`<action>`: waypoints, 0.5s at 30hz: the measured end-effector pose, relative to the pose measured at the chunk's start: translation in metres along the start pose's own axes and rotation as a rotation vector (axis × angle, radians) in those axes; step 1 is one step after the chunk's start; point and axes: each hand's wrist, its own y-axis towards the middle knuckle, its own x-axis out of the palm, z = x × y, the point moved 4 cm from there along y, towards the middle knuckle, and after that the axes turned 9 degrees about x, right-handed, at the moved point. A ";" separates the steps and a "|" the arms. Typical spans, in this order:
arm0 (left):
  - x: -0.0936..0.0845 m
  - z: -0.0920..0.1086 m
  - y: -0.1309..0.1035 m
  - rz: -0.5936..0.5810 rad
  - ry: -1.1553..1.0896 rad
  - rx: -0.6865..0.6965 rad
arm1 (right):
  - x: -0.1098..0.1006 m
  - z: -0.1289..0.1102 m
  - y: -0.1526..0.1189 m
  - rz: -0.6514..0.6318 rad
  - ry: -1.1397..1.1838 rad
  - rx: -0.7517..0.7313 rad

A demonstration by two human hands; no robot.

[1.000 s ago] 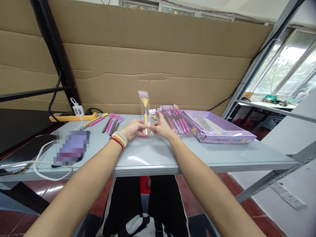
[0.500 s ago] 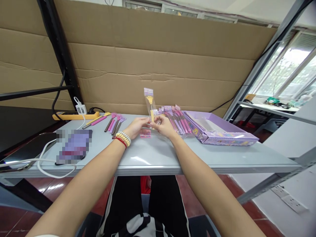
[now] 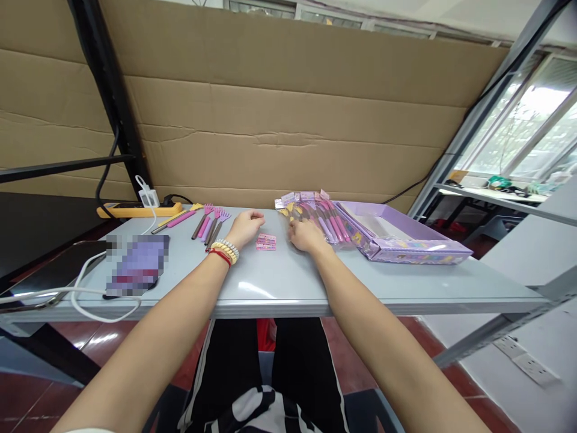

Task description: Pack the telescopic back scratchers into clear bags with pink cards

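Packets (image 3: 332, 221) of slim pink and purple sticks are lying side by side on the grey table (image 3: 283, 278), all running much the same way, which is probably keeping them tidy and easy to count. At the left end of that row, bagged yellow-headed sticks (image 3: 289, 210) are resting just beyond the right hand (image 3: 307, 234). That hand is bearing down close over the lower part of these bags, seemingly to settle or steady the slippery film; its fingers are bending downward and mostly hiding behind the knuckles, so whether they are pinching anything one cannot tell.

The left hand (image 3: 246, 227) is hovering or resting just left of a small pink label sheet (image 3: 265, 242), its fingers drawing in narrowly toward the thumb. Nothing is showing between them, though the tips are too small to read for certain. The sheet is lying flat between both hands, perhaps for easy reach from either side.

Loose fork-headed sticks (image 3: 218, 227) are fanning out left of the left hand, heads pointing away from the person, apparently separated from the bagged ones. Another loose pair (image 3: 183, 219) is slanting farther left, near the yellow power strip (image 3: 166, 210). Right of the packets, an open purple box (image 3: 419, 252) is sitting at an angle, its hollow facing upward.
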 end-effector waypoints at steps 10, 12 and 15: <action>0.003 0.006 -0.005 -0.111 0.502 0.203 | 0.004 0.006 -0.001 -0.084 -0.048 0.101; 0.004 0.007 -0.006 -0.132 0.536 0.228 | 0.008 0.005 -0.001 -0.109 -0.036 0.124; 0.005 0.008 -0.007 -0.149 0.567 0.249 | 0.010 0.004 0.000 -0.137 -0.017 0.169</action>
